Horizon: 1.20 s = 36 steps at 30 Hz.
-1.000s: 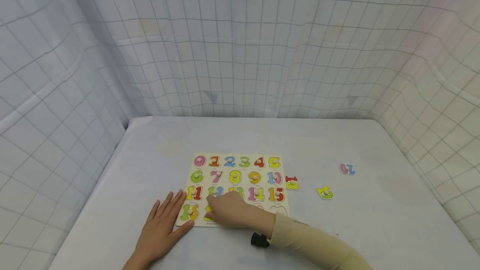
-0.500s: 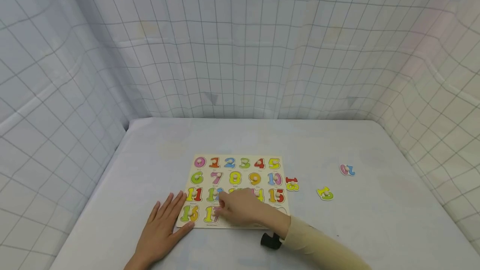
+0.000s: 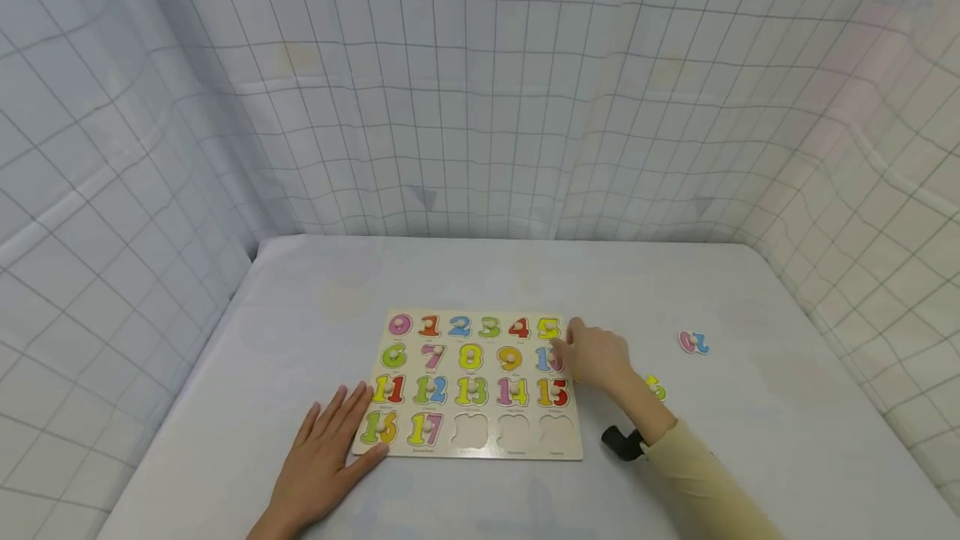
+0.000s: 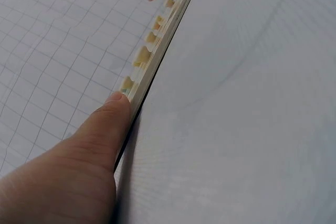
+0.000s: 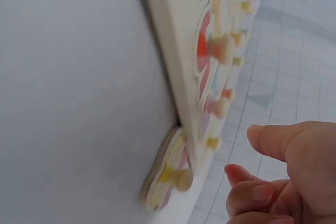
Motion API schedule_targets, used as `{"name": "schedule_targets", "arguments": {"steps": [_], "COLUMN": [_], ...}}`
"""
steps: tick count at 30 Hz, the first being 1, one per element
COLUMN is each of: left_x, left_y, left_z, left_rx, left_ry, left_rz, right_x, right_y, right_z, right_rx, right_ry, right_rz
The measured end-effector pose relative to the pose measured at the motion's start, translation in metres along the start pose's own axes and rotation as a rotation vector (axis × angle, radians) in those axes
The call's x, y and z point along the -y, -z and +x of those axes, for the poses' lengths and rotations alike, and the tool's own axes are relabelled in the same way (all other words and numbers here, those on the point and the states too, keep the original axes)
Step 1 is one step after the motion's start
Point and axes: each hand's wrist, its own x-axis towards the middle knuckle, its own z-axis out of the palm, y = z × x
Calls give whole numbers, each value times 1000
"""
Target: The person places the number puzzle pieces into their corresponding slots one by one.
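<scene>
A wooden number puzzle board (image 3: 450,373) lies on the table, its peg-knobbed numbers 0 to 17 seated and three bare recesses at the lower right. My left hand (image 3: 318,465) lies flat beside its left edge, fingers spread, thumb (image 4: 107,124) over the near left corner. Over the right edge, near the 10, my right hand (image 3: 600,357) hovers with nothing in it; thumb and forefinger are apart, the other fingers loosely bent. Below it the number 18 piece (image 5: 165,177) rests against the board's edge, mostly hidden by that hand in the head view.
To the right lie the number 19 piece (image 3: 656,388), partly covered by my right arm, and, farther back, the number 20 piece (image 3: 693,342), turned around. A black device (image 3: 624,443) sits at my right wrist. Grid-patterned cloth (image 3: 480,107) walls the table's back and sides.
My right hand has left the number 17 piece, now seated in the bottom row, and has moved right and away to the board's right edge. The left hand has stayed put.
</scene>
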Motion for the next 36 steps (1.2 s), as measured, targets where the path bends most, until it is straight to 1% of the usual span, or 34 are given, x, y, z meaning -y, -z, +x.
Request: {"name": "schedule_targets", "arguments": {"steps": [3, 6, 11, 19, 22, 29, 33, 36], "left_x": [1, 1, 0, -2, -2, -3, -3, -2], "left_y": [0, 0, 2, 3, 3, 4, 4, 3], "left_z": [0, 0, 1, 1, 1, 2, 2, 1], "left_rx": [6, 15, 15, 24, 29, 33, 39, 29], "left_ry": [0, 5, 7, 13, 17, 21, 21, 18], "left_rz": [-1, -2, -12, -24, -19, -23, -27, -24], "right_x": [-16, -25, -29, -30, -28, -27, -29, -23], "right_y": [3, 3, 2, -4, -5, -7, -5, -2], "right_z": [1, -2, -8, -10, -13, -16, -17, -17], "right_rx": [10, 32, 59, 56, 49, 11, -40, -77], "right_ry": [-72, -93, -65, -48, -28, 16, 41, 80], "right_rz": [-33, -58, -48, -46, -50, -71, -76, -69]}}
